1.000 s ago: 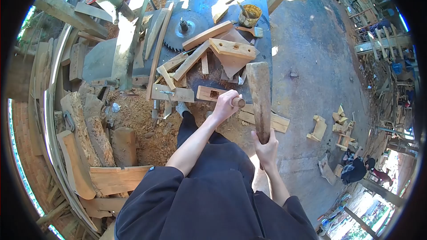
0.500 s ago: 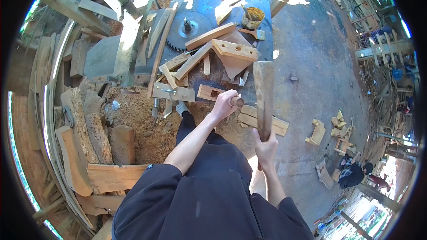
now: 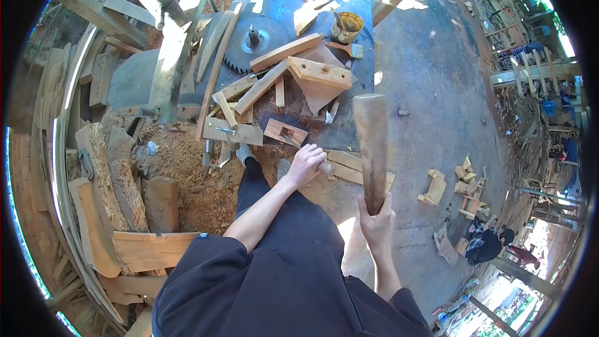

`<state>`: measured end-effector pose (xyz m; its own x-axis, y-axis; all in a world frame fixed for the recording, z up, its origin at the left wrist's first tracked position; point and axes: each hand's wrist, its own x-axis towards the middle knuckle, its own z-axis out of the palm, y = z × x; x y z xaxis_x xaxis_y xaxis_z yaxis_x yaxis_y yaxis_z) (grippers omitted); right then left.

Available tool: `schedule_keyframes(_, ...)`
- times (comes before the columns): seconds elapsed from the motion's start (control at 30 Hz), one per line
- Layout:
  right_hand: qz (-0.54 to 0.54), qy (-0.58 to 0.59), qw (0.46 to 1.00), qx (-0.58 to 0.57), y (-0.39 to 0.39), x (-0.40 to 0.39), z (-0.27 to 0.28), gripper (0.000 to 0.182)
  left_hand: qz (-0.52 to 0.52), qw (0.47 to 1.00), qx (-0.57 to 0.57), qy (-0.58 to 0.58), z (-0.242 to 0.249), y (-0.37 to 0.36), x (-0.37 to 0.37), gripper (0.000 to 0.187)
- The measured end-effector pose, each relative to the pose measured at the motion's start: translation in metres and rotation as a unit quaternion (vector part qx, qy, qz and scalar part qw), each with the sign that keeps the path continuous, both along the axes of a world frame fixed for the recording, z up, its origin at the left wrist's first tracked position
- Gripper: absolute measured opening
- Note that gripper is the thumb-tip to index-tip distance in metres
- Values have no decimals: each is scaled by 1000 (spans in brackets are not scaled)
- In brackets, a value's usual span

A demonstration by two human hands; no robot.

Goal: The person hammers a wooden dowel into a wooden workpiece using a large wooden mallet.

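My left hand (image 3: pixel 303 167) is closed around the wooden handle of a chisel (image 3: pixel 326 167), its butt end pointing right. The thin blade appears to reach from my fist to the dark rectangular hole in a short wooden block (image 3: pixel 277 130). That block lies at the near edge of the blue table, just beyond the hand. My right hand (image 3: pixel 377 217) grips the lower end of a thick wooden mallet (image 3: pixel 372 143), held upright to the right of the chisel. The mallet is slightly blurred and apart from the chisel handle.
A circular saw blade (image 3: pixel 249 45) stands in the blue table (image 3: pixel 359 15). Around it lie a drilled wooden piece (image 3: pixel 319 72), loose strips, a brush (image 3: pixel 347 49) and a tin (image 3: pixel 347 27). Planks (image 3: pixel 349 165) lie right of the chisel. A person (image 3: pixel 486 246) sits at far right.
My left hand has drawn back toward me and the chisel is tilted differently, showing more of the block and its hole. The block is turned. The mallet stays raised, and the view has shifted slightly.
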<state>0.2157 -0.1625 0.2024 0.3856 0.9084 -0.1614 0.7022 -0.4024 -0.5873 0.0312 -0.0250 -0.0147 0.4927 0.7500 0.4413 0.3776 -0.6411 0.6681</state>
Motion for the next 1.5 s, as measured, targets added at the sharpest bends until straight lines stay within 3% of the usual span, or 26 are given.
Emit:
schedule_keyframes(0.03,-46,66,997,19,4,-3,2,44,4,1000,-3,-8,2,10,5,22)
schedule_keyframes(0.13,-49,74,994,67,12,-8,-3,43,-1,1000,11,-28,18,19,12,18)
schedule_keyframes(0.27,-49,66,996,25,28,2,-32,43,-32,997,49,-42,48,8,3,20)
schedule_keyframes(0.37,-111,134,981,-80,34,16,-84,43,-33,998,45,-26,67,-9,-10,24)
schedule_keyframes(0.5,-163,177,967,-87,58,28,-145,49,-36,999,3,-11,75,-27,-38,26)
schedule_keyframes(0.57,-139,153,974,-90,74,35,-177,58,0,998,-57,8,78,-32,-55,33)
schedule_keyframes(0.63,-145,85,981,-96,95,39,-216,67,27,999,-45,12,83,-34,-69,40)
schedule_keyframes(0.7,-134,94,978,-126,115,38,-230,70,103,988,-51,101,94,-37,-81,45)
schedule_keyframes(0.77,-53,-97,983,-144,130,27,-230,67,128,983,-78,101,98,-41,-86,46)
schedule_keyframes(0.83,-56,-59,981,-176,141,24,-233,68,184,951,-231,87,103,-43,-90,45)
schedule_keyframes(0.93,17,-91,973,-213,151,23,-250,69,202,941,-269,25,107,-37,-92,39)
schedule_keyframes(1.0,38,-81,974,-208,150,24,-255,70,219,916,-333,-45,113,-33,-91,34)
schedule_keyframes(1.1,44,-52,972,-226,151,17,-234,70,228,909,-342,-74,108,-32,-88,33)
schedule_keyframes(1.17,118,-35,992,-38,138,9,-216,76,231,907,-343,-79,106,-32,-85,31)
schedule_keyframes(1.23,163,87,983,-8,132,-16,-157,83,228,893,-371,-112,94,-33,-83,30)
schedule_keyframes(1.3,367,125,920,61,128,-32,-94,89,201,886,-399,-127,96,-32,-83,30)
schedule_keyframes(1.37,429,114,896,30,112,-46,-94,88,122,780,-556,-261,104,-32,-81,29)
schedule_keyframes(1.4,445,186,876,-27,111,-52,-92,71,99,772,-562,-281,106,-32,-80,29)
schedule_keyframes(1.43,443,184,877,-25,109,-59,-97,71,95,773,-561,-280,104,-33,-82,29)
schedule_keyframes(1.5,377,118,907,-144,101,-67,-118,53,69,782,-562,-260,96,-36,-93,34)
